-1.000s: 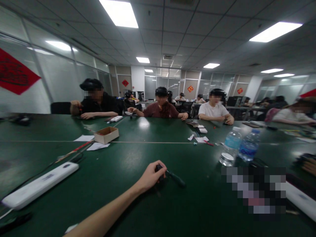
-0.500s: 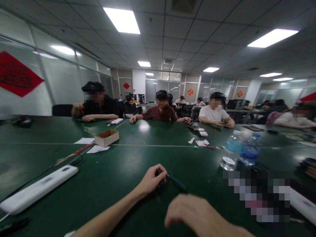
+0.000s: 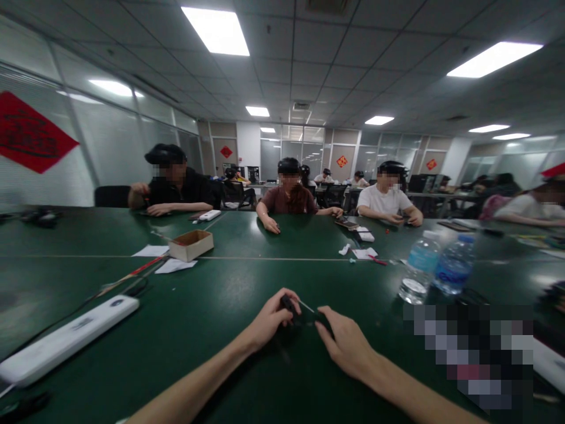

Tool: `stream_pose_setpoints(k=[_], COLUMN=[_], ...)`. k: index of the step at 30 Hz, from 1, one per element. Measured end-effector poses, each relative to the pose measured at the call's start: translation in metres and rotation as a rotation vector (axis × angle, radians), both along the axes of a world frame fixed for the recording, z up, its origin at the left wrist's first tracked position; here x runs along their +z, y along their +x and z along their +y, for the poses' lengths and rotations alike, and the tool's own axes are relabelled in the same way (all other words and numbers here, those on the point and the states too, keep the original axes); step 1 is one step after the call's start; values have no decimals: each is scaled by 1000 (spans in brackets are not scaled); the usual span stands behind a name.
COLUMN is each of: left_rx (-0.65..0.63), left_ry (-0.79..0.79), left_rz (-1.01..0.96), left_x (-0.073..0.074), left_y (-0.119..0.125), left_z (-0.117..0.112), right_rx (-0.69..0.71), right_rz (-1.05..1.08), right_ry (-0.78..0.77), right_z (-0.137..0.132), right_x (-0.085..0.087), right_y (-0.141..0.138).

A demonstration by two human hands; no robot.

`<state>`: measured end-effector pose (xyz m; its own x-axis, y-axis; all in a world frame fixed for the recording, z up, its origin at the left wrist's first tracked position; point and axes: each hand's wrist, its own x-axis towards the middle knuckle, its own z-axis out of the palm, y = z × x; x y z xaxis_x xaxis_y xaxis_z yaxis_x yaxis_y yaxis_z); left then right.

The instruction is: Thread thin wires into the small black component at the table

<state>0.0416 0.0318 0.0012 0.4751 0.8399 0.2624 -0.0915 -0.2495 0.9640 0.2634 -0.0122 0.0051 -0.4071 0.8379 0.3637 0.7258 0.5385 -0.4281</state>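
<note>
My left hand [image 3: 269, 321] rests low over the green table [image 3: 212, 347], its fingers closed around a small black object [image 3: 288, 305]. My right hand [image 3: 348, 347] comes in from the lower right and grips the dark handle of what looks like a small screwdriver [image 3: 320, 319]. A thin metal shaft [image 3: 306, 307] runs from that handle up-left towards the black object. The two hands are close together, and my fingers hide most of the black object and the handle.
Two water bottles [image 3: 419, 265] stand to the right of my hands. A white power strip [image 3: 68, 340] lies at the left, and a cardboard box [image 3: 190, 245] sits among white papers further off. Several co-workers sit along the far table edge. A pixelated patch covers the lower right.
My right hand has moved in from the bottom edge onto the dark tool. The thin metal shaft now shows between my hands. A co-worker in a brown top has moved their arms.
</note>
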Motion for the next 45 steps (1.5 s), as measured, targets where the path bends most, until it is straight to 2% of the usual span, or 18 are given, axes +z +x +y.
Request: stream_pose_setpoints(k=[6,17,28,35,45], left_rx=[76,73,85,79,95], left_ry=[-84,-147,-152,-131,-112], left_rz=[-152,-173,-154,-139,-86], left_x=[-14,-5,-5,-7,-2], left_y=[0,-2,-2,-2,-2], left_z=[10,7,7,9,4], right_rx=[-110,-149,-126,-145,-134], right_rz=[-44,-64,-54,-83,-50], right_ry=[1,-8,-3,53,74], right_z=[0,1,1,3,3], right_x=[0,-1,0,-4,-5], right_y=[-1,0,1,1,1])
